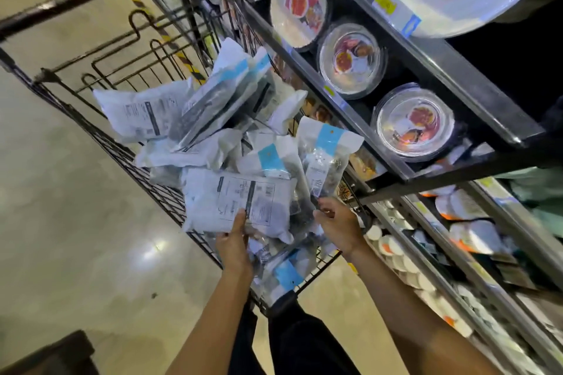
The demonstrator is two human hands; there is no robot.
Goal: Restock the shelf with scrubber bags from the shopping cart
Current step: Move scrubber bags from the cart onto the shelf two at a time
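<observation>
Print on scrubber bags blurred, unreadable.

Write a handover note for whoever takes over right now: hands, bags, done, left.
Left hand grips a white bag, label side up, over the cart.
Right hand pinches the bottom edge of an upright blue-banded bag.
The other bags lie heaped in the cart.
Done: no bag seen on the shelf yet.
Left: shelve these two, then the heap.
</observation>
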